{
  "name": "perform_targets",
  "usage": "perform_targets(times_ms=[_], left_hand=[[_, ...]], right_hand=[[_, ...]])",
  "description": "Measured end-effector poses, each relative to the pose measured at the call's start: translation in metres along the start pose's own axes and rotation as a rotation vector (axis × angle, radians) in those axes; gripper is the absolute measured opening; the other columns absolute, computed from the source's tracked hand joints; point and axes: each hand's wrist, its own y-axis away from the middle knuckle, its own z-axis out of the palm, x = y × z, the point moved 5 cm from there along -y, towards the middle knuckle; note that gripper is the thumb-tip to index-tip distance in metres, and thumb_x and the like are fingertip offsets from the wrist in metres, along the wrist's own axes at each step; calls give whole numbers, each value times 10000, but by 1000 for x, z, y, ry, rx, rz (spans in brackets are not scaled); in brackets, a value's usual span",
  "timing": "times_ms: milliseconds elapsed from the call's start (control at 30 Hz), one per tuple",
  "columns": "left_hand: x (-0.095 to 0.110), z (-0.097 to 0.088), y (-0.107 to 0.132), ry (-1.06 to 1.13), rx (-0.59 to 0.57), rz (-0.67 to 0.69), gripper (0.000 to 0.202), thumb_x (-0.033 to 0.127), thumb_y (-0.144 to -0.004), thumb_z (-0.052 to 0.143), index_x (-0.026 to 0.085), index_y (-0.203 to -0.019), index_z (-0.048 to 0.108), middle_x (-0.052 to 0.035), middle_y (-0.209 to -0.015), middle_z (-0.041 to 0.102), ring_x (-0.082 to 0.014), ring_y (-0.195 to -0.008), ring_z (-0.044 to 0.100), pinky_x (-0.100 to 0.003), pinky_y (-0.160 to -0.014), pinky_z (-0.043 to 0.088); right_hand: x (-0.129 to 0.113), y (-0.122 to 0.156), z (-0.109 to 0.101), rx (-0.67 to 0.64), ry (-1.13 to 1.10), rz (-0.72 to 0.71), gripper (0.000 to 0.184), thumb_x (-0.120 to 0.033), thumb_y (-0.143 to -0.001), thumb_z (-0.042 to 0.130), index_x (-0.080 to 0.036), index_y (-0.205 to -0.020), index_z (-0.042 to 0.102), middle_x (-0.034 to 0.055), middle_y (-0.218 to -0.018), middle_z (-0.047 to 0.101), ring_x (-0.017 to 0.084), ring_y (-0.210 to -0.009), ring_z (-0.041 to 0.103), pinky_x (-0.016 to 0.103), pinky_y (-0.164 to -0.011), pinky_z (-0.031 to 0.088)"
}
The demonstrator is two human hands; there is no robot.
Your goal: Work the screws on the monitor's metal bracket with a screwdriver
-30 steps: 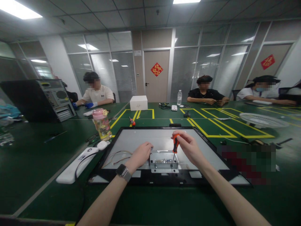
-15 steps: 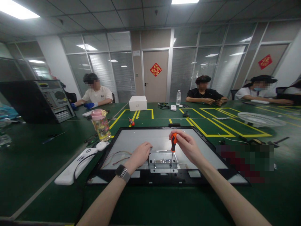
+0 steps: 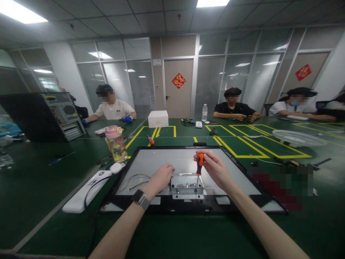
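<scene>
A monitor panel (image 3: 167, 160) lies face down in its black frame on the green table, with a small metal bracket box (image 3: 187, 186) near its front edge. My right hand (image 3: 214, 169) is closed on an orange-and-black screwdriver (image 3: 199, 163), held upright with its tip down on the right side of the bracket. My left hand (image 3: 159, 178), with a watch on the wrist, rests curled against the bracket's left edge. Thin wires (image 3: 132, 180) trail across the panel to the left of it.
A pink-lidded bottle (image 3: 115, 143), a white mouse (image 3: 116, 167) and a white flat device (image 3: 84, 190) lie to the left. A computer case (image 3: 45, 115) stands far left. A white box (image 3: 158, 118), a fan grille (image 3: 299, 137) and three seated people are across the table.
The screwdriver and my right hand stay at the bracket with only a slight shift. The person at the far left has moved a blue-gloved hand to the right.
</scene>
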Motion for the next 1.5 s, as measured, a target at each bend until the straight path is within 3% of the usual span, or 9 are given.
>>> perform_targets(times_ms=[167,467,600,767,1000,1167,1367,1500], left_hand=[[0,1,-1,7,3,2,344,138,-959,301,134,-1125,603,-102,-1167,612,-188,-1094,563,-315,-1011,420],[-1,1,0,12,10,9,342,136,-956,306,134,-1133,599,-106,-1178,607,-192,-1115,551,-325,-1011,422],[-1,1,0,13,11,13,345,134,-957,304,134,-1138,597,-104,-1178,608,-189,-1110,553,-322,-1018,417],[-2,2,0,12,12,12,343,139,-955,305,139,-1138,595,-104,-1184,605,-191,-1115,553,-328,-1017,418],[-2,2,-1,13,12,13,343,147,-959,300,144,-1133,594,-102,-1172,608,-190,-1104,558,-329,-1011,423],[-2,2,0,12,17,12,342,149,-961,297,146,-1123,598,-99,-1166,610,-189,-1099,559,-323,-1008,425],[-3,2,0,12,18,15,336,149,-960,303,143,-1128,594,-97,-1174,607,-186,-1101,559,-319,-1015,420],[-4,3,0,14,23,12,330,158,-961,311,159,-1137,591,-90,-1189,604,-185,-1112,557,-323,-1022,416]], right_hand=[[-2,1,5,-15,-10,11,206,-418,-767,700,-233,-854,720,43,-869,662,205,-821,604,331,-769,475],[0,1,-8,174,138,-130,153,-278,-647,807,-236,-704,671,-24,-737,551,136,-666,493,250,-593,418],[2,1,-8,155,145,-96,155,-331,-688,785,-250,-799,714,-13,-758,596,146,-702,532,269,-655,436],[3,0,-2,39,32,-17,281,-428,-776,699,-253,-996,711,34,-845,680,198,-829,605,349,-805,460],[-1,1,-3,61,61,-50,208,-439,-727,748,-251,-817,736,26,-887,664,193,-823,599,343,-805,468],[0,2,2,-5,-33,30,256,-438,-784,700,-249,-957,719,31,-820,678,196,-814,614,352,-803,474],[-2,1,2,5,-1,-12,217,-446,-749,729,-239,-813,727,34,-896,670,200,-850,610,357,-846,482],[-1,2,2,-2,18,20,243,-451,-767,715,-257,-913,731,27,-831,688,194,-818,631,351,-810,489]])
